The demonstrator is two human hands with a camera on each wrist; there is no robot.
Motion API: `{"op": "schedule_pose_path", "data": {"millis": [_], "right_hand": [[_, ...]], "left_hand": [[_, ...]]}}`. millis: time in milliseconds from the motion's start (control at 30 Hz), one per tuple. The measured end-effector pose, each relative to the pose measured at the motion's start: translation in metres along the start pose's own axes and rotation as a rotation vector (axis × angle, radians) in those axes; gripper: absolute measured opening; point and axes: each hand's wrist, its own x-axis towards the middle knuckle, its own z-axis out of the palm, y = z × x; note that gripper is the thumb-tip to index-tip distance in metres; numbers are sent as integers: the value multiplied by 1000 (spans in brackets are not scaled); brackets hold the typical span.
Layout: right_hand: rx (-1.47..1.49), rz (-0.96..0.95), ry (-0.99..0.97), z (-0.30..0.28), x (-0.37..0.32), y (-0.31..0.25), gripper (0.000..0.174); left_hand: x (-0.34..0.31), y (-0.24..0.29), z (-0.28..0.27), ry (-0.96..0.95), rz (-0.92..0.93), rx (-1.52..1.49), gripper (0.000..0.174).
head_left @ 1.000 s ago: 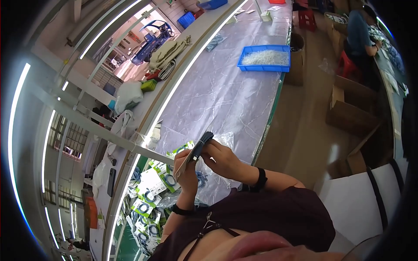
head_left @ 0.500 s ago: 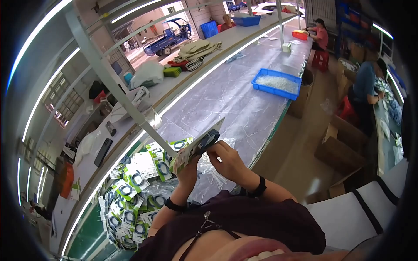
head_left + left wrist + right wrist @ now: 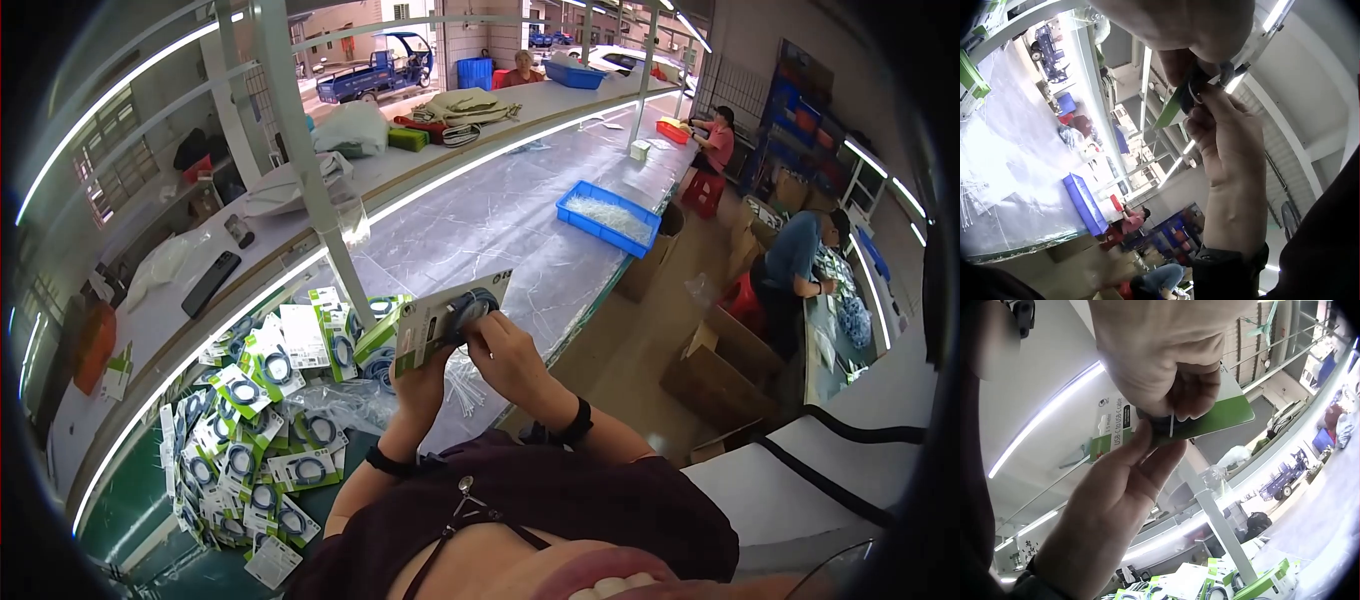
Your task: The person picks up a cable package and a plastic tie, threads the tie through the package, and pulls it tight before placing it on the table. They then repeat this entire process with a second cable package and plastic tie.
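Observation:
My left hand (image 3: 420,392) grips the lower edge of a white and green cardboard packaging card (image 3: 425,318), held tilted above the table. A coiled dark USB cable (image 3: 468,310) lies against the card's face. My right hand (image 3: 515,358) is at the coil, its fingertips curled and pinching a thin white cable tie (image 3: 1171,426) that shows across the coil in the right wrist view. "USB-C to USB-C cable" is printed on the card. In the left wrist view my left hand (image 3: 1179,25) partly hides the card, and the right hand (image 3: 1225,131) reaches in from below.
Several carded cables (image 3: 250,440) lie heaped at the left, beside a clear plastic bag (image 3: 345,400). Loose white ties (image 3: 465,385) lie near my hands. A blue tray (image 3: 610,220) of white ties stands farther along the table. A metal post (image 3: 335,250) rises close to the left hand.
The head view has swung up and levelled. The card has turned from edge-on to show its printed face and coil. Both hands stay together at it, the right fingers working at the coil.

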Motion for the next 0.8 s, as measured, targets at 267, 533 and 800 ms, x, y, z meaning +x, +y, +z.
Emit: {"op": "schedule_pose_path", "data": {"millis": [267,533,800], "right_hand": [[2,5,63,-28,1,-11,12],[381,209,-131,39,-38,17,37],[340,153,-299,43,-48,21,38]], "left_hand": [[-8,-15,-21,158,-562,-964,22],[-28,-23,-34,-116,-716,-1251,26],[-58,-57,-25,-152,-757,-1420,27]]}}
